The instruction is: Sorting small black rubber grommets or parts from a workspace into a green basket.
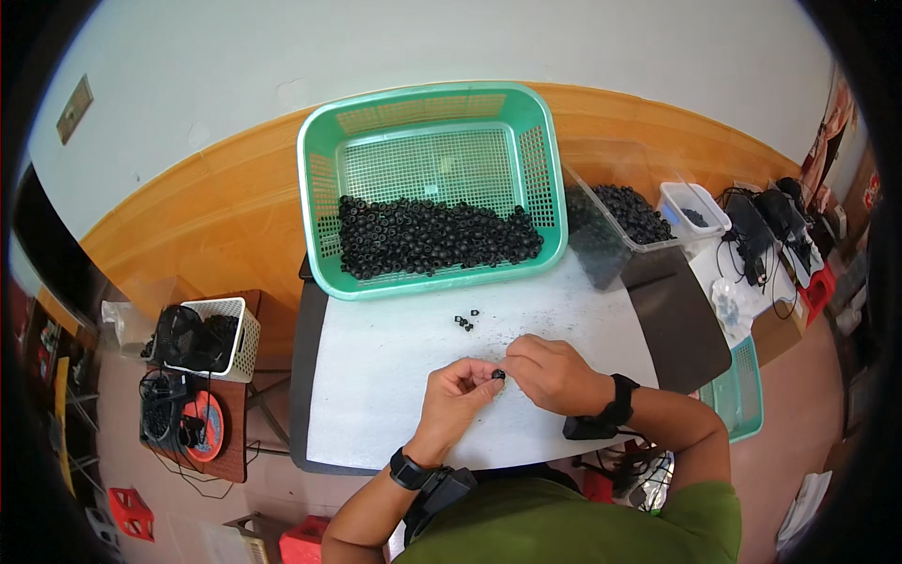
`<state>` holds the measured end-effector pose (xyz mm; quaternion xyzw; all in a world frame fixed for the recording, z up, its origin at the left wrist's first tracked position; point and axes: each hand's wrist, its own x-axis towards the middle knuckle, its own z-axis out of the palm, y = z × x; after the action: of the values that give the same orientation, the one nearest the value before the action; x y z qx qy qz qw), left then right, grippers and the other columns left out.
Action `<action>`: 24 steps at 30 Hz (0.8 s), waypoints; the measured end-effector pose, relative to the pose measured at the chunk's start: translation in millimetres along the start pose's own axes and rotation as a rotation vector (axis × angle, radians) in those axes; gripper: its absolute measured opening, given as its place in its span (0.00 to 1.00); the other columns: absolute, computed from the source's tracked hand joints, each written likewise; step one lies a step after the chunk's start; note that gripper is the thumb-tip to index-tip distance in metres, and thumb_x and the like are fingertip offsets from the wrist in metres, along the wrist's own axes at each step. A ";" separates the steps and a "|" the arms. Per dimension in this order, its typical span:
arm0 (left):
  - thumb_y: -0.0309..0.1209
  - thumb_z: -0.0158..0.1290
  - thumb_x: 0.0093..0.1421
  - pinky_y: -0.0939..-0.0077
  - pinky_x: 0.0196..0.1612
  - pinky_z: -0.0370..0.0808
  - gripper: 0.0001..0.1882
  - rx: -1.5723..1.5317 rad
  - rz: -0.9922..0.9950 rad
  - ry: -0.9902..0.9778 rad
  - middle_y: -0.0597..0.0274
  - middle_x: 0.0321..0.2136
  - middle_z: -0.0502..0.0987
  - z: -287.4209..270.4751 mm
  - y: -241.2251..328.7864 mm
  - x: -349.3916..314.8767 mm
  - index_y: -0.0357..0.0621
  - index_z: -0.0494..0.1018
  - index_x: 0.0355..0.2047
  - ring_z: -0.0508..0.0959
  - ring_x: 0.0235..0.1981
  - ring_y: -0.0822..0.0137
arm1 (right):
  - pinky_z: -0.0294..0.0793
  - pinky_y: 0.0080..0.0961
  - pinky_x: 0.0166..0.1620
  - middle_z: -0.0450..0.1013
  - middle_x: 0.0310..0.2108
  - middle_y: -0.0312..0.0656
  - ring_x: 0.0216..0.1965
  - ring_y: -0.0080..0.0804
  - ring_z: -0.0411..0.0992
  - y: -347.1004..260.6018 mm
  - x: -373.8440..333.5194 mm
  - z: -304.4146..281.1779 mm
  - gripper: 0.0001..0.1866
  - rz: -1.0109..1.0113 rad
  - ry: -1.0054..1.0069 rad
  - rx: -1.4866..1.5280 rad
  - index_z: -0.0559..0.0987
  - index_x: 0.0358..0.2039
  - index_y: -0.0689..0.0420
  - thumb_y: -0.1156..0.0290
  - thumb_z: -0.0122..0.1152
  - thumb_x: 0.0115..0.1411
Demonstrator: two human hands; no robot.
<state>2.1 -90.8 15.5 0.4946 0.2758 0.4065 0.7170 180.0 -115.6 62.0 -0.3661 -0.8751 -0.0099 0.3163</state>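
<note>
Over the front part of the white sheet [376,414], my left hand [454,395] pinches a small round black part [499,374] between thumb and fingertips. Close beside it, my right hand [550,374] has its fingers pressed together; whatever they hold is hidden or too small to name. A few loose small black pieces [464,321] lie on the sheet beyond my hands. Behind them stands a green mesh basket [313,254], with a heap of small black round parts [432,235] across its near half.
Right of the basket, a clear plastic bin [601,254] holds more black parts, with a small white tub [719,224] beside it. On a low side table at left are a white basket [246,343] and an orange-red dish [214,428]. Cables and black gear lie at far right.
</note>
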 end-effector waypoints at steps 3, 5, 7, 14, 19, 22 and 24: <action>0.18 0.55 0.53 0.90 0.30 0.68 0.07 -0.013 0.003 0.009 0.71 0.27 0.75 -0.9 -0.7 0.2 0.37 0.74 0.34 0.70 0.26 0.83 | 0.70 0.30 0.27 0.65 0.28 0.43 0.29 0.38 0.68 -1.6 1.6 1.7 0.10 0.008 0.000 0.020 0.71 0.29 0.63 0.80 0.55 0.44; 0.19 0.55 0.53 0.90 0.29 0.68 0.07 -0.018 0.007 0.019 0.71 0.26 0.75 -1.8 -0.4 0.0 0.37 0.74 0.34 0.70 0.25 0.83 | 0.70 0.30 0.27 0.65 0.27 0.44 0.28 0.39 0.68 -2.9 3.3 2.1 0.09 0.002 0.003 0.043 0.71 0.30 0.63 0.81 0.55 0.45; 0.19 0.55 0.54 0.90 0.30 0.68 0.06 -0.004 0.012 0.038 0.71 0.26 0.74 -2.9 0.2 0.5 0.37 0.74 0.33 0.70 0.26 0.83 | 0.70 0.30 0.28 0.65 0.27 0.44 0.27 0.39 0.68 -3.1 3.4 3.5 0.08 0.000 0.005 0.068 0.71 0.30 0.64 0.81 0.55 0.46; 0.18 0.54 0.54 0.89 0.31 0.67 0.06 0.006 0.000 0.064 0.71 0.26 0.74 -7.1 4.4 -7.2 0.38 0.74 0.33 0.69 0.27 0.83 | 0.69 0.30 0.30 0.67 0.26 0.45 0.26 0.41 0.68 9.1 14.6 2.3 0.04 0.295 -0.118 0.506 0.72 0.29 0.62 0.80 0.54 0.51; 0.18 0.54 0.52 0.87 0.31 0.69 0.08 -0.013 0.024 0.156 0.70 0.25 0.73 -18.9 5.2 -8.0 0.37 0.74 0.34 0.70 0.25 0.80 | 0.69 0.33 0.31 0.68 0.28 0.45 0.26 0.42 0.69 47.9 29.3 29.1 0.05 0.266 -0.110 0.279 0.72 0.29 0.60 0.78 0.57 0.50; 0.18 0.53 0.53 0.86 0.31 0.69 0.08 -0.027 0.016 0.147 0.69 0.25 0.73 -19.2 6.7 -7.4 0.37 0.74 0.35 0.70 0.25 0.80 | 0.69 0.35 0.32 0.67 0.29 0.45 0.28 0.43 0.69 54.8 37.7 45.7 0.07 0.185 -0.172 0.059 0.72 0.28 0.59 0.74 0.59 0.49; 0.19 0.53 0.53 0.86 0.31 0.69 0.08 -0.040 0.009 0.148 0.68 0.25 0.73 -22.2 3.6 -5.7 0.37 0.74 0.35 0.70 0.25 0.79 | 0.70 0.37 0.34 0.66 0.30 0.45 0.29 0.44 0.69 59.7 39.7 56.6 0.09 0.181 -0.246 -0.038 0.72 0.27 0.59 0.71 0.61 0.48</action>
<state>-19.7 -84.3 10.9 0.4501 0.3177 0.4506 0.7025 166.6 -32.6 26.2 -0.4480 -0.8702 0.0472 0.1996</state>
